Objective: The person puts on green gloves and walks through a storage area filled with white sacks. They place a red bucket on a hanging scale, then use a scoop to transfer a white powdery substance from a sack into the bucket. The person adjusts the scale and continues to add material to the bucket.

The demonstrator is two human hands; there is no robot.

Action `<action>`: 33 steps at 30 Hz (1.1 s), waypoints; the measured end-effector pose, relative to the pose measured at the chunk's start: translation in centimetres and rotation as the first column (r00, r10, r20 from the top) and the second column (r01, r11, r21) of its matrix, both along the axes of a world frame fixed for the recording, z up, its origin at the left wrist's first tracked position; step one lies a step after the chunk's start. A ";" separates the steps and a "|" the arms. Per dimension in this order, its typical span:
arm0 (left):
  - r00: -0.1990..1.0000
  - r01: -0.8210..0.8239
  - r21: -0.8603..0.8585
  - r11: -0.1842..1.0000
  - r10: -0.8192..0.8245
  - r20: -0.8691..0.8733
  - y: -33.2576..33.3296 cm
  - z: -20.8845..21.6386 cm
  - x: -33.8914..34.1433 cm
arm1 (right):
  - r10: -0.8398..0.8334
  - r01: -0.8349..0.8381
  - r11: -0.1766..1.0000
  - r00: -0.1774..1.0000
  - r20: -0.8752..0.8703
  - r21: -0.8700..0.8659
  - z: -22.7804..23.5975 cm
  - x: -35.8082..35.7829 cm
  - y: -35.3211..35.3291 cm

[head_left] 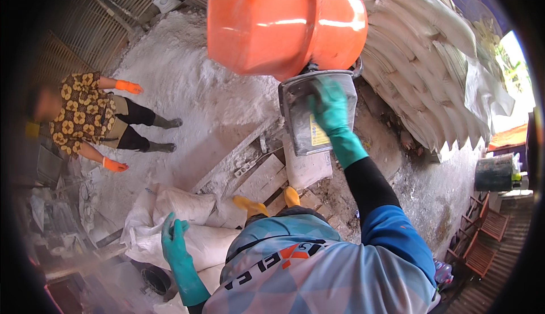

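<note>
Grey housing (297,122) set beside orange drum (284,24), long axis directed away from it; overlapped by nearer right hand (330,105), fingers blurred, grip cannot be told. Left hand (176,239) held well apart, fingers loosely parted, nothing grasped.

**Bulging white sacks (420,64) stacked high at the upper right**

Pale, powdery ground (193,104) spreads across the left half, where a co-worker (121,112) stands in a brown-and-yellow flowered shirt (79,115) and dark boots (163,147). Brown slatted panels (85,36) fill the upper left corner. A white, elongated multi-socket power strip (246,168) lies just beside pale, flat slabs (262,179). Near the right rim stands a dark green, bucket-like container (493,173); below it are reddish-brown slatted chairs (481,254), beside brown corrugated sheeting (519,217). Clear plastic bottles (443,272) sit left of the chairs.
</note>
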State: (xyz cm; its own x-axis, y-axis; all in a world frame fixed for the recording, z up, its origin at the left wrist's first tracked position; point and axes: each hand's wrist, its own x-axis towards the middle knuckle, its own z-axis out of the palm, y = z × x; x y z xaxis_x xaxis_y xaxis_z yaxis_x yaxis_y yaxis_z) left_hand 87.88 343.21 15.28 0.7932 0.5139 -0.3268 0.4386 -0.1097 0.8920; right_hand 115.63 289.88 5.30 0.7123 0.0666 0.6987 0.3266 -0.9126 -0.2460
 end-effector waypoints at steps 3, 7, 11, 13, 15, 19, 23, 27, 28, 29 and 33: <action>0.999 -0.046 -0.059 0.997 0.046 -0.001 0.9 -1.2 -1.9 | -0.214 0.209 0.947 0.977 -0.009 0.243 -0.1 0.0 -5.7; 0.998 -0.062 -0.086 0.994 0.063 -0.002 0.9 -1.6 -2.9 | -0.475 0.492 0.848 0.870 -0.133 0.194 -0.3 0.4 -6.8; 0.999 -0.043 -0.065 0.997 0.045 0.025 0.1 -0.9 -1.7 | -0.280 0.280 0.960 0.958 0.060 0.009 -0.5 1.0 1.2; 1.000 -0.021 -0.060 0.998 0.021 0.003 -0.5 -0.5 -0.4 | 0.036 -0.022 0.996 0.986 -0.165 0.086 0.0 0.6 5.7; 1.000 0.022 -0.048 0.999 -0.023 -0.003 -0.9 -0.1 0.7 | 0.254 -0.254 0.963 0.967 0.010 0.090 0.5 0.5 10.6; 0.995 0.092 -0.006 0.996 -0.092 0.033 -0.8 0.3 2.2 | 0.155 -0.155 0.982 0.988 0.006 0.112 1.0 -0.9 11.0; 0.995 0.090 0.020 0.996 -0.091 0.039 -0.1 0.1 1.6 | -0.020 0.028 0.998 0.989 -0.146 0.053 -0.9 -3.4 1.0; 0.998 0.040 -0.023 0.999 -0.041 -0.052 -0.3 -0.8 0.8 | -0.267 0.284 0.953 0.952 -0.149 0.109 -4.2 -6.3 -5.9; 0.998 0.051 -0.031 0.998 -0.053 -0.043 -0.6 -1.0 0.9 | -0.318 0.352 0.920 0.927 -0.201 0.170 -4.8 -6.8 -6.9; 0.997 0.050 -0.029 0.998 -0.052 -0.055 -0.9 -1.1 0.9 | -0.432 0.468 0.880 0.857 -0.282 0.075 -5.3 -7.3 -7.3; 0.994 0.105 -0.055 0.993 -0.105 -0.007 -2.8 -0.4 2.2 | -0.331 0.369 0.896 0.926 -0.180 0.248 -7.0 -7.6 -6.8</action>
State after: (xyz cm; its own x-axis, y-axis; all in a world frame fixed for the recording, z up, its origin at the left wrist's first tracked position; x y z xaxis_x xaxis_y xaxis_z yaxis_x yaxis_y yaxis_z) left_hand 90.13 340.45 14.90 0.8384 0.4089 -0.3604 0.4362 -0.1070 0.8934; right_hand 108.01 283.09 -1.72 0.7394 -0.3832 0.5536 -0.0534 -0.8530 -0.5191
